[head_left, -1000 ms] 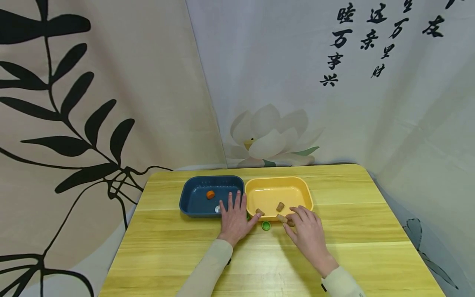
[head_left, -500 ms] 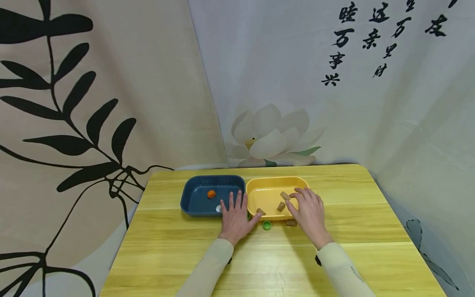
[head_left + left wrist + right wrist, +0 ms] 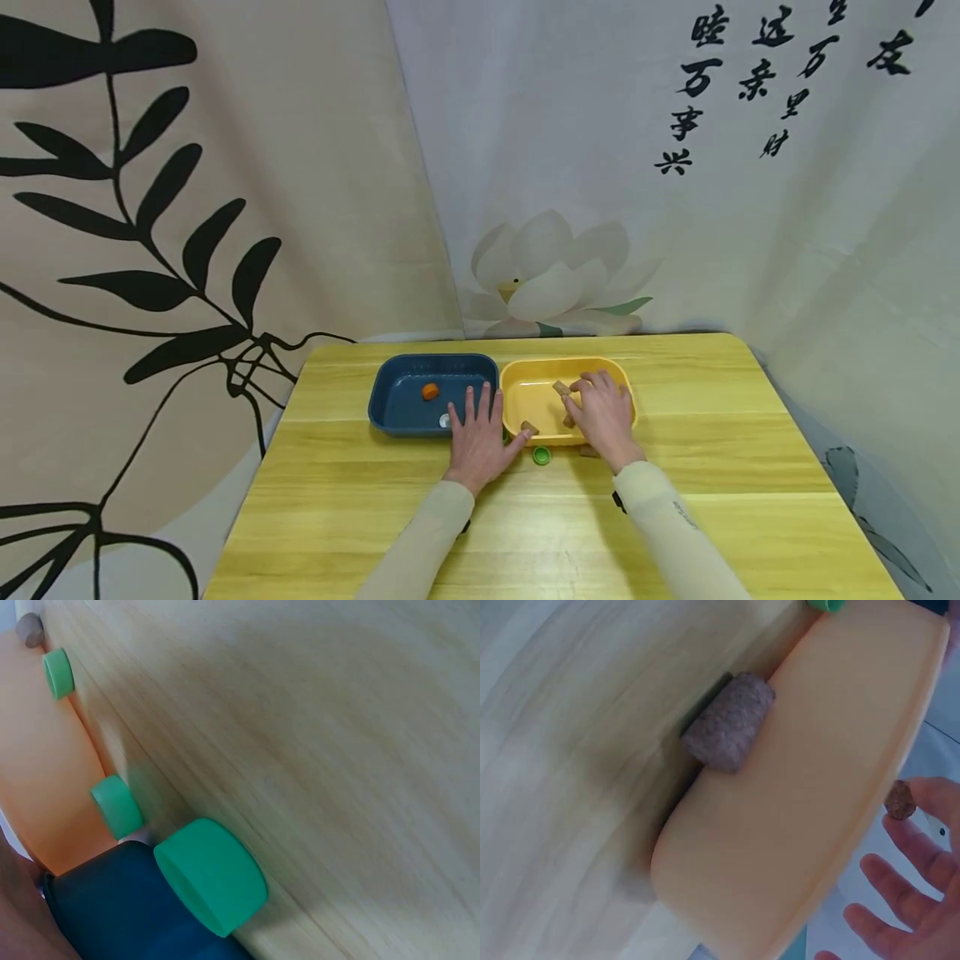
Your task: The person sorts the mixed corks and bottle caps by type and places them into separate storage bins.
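Note:
My right hand (image 3: 606, 421) pinches a brown cork (image 3: 561, 388) between thumb and finger over the yellow tray (image 3: 617, 372). In the right wrist view the held cork (image 3: 900, 800) shows end-on beyond the tray's rim. Another cork (image 3: 568, 422) lies in the tray, partly behind the hand, and one more cork (image 3: 529, 427) is by my left thumb. My left hand (image 3: 477, 454) has its fingers spread over the blue tray's (image 3: 381, 423) front right corner, thumb reaching to the yellow tray.
A cork (image 3: 731, 724) lies on the table against the yellow tray's front wall. Green caps (image 3: 214, 877) stand along the trays' front sides, one cap (image 3: 542, 455) before the yellow tray. The blue tray holds an orange piece (image 3: 430, 391) and a small white piece (image 3: 445, 420).
My right hand has carried the cork from the yellow tray's front rim up over its inside, then to the left. The left hand keeps its place.

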A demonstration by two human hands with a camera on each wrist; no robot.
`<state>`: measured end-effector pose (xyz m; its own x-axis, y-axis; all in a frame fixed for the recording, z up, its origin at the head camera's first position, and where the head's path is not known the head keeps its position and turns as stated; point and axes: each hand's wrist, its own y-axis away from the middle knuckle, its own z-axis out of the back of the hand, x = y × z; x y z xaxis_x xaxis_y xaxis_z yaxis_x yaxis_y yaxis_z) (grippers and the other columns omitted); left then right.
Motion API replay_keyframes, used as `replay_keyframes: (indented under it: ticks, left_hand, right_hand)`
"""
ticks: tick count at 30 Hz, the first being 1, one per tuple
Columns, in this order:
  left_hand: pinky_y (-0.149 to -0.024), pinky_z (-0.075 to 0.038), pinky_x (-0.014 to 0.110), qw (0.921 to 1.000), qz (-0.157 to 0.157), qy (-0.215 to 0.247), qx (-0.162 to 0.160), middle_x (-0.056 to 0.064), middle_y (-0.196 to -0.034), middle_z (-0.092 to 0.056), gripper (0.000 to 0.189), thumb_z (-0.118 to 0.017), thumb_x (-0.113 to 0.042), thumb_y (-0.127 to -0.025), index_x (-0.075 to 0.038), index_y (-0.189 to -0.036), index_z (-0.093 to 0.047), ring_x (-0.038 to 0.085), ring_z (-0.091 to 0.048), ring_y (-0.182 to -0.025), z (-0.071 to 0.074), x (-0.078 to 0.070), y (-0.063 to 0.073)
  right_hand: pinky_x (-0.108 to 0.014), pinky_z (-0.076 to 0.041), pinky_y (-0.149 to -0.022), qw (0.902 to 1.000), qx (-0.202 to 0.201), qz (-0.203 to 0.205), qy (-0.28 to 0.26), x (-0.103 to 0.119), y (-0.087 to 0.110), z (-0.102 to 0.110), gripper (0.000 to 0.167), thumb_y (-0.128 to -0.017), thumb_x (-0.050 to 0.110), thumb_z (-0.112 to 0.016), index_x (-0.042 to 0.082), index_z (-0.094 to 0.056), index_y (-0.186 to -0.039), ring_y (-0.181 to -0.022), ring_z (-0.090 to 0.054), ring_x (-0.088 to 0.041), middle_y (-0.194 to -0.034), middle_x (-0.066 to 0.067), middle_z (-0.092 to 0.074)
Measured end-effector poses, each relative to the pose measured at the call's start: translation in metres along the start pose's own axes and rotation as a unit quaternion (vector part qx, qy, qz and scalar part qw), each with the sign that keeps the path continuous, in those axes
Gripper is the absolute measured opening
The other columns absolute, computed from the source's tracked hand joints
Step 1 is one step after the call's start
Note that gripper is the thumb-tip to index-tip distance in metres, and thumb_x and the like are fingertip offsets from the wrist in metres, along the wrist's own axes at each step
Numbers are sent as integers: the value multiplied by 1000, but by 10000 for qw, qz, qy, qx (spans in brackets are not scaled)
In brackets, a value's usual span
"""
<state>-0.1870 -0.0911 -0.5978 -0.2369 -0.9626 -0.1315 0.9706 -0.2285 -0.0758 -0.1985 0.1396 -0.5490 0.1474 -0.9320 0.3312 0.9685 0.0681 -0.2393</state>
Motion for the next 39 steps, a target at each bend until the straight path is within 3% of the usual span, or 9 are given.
replay_keyframes:
  ticks: [11, 16, 27, 39]
  left_hand:
    - [-118, -14, 74, 10000, -29, 13, -74, 12, -171, -23, 96, -43, -79, -95, -15, -165, -29, 43, -17, -156, 0, -1, 0]
    - [-118, -14, 73, 10000, -34, -18, -53, 12, -171, -23, 96, -42, -79, -95, -15, -165, -29, 43, -16, -156, 0, -1, -1]
    - [-117, -15, 74, 9998, -80, -6, -201, 13, -170, -25, 98, -37, -81, -95, -13, -164, -30, 43, -18, -155, -1, -1, 1]
    - [-117, -11, 74, 9998, -109, 71, -162, 13, -171, -21, 98, -35, -81, -96, -12, -165, -26, 43, -14, -156, -1, 0, 1]
  right_hand:
    - [-74, -33, -109, 9984, 520, -141, 141, 4, -5, -16, 29, -98, 38, -72, 11, -78, -109, -140, -46, -43, -138, -15, -64]
    - [-77, -28, -109, 9971, 720, -116, 212, 4, -3, -17, 44, -100, 45, -67, 9, -75, -122, -143, -41, -48, -145, -19, -59]
    - [-77, -23, -111, 10000, 28, -32, -50, -25, 16, 4, 57, -107, 48, -52, 5, -60, -144, -149, -30, -48, -159, -19, -44]
    - [-78, -21, -111, 9999, -71, -108, -72, -55, 40, 10, 67, -108, 53, -45, 4, -49, -153, -151, -23, -51, -164, -23, -34]
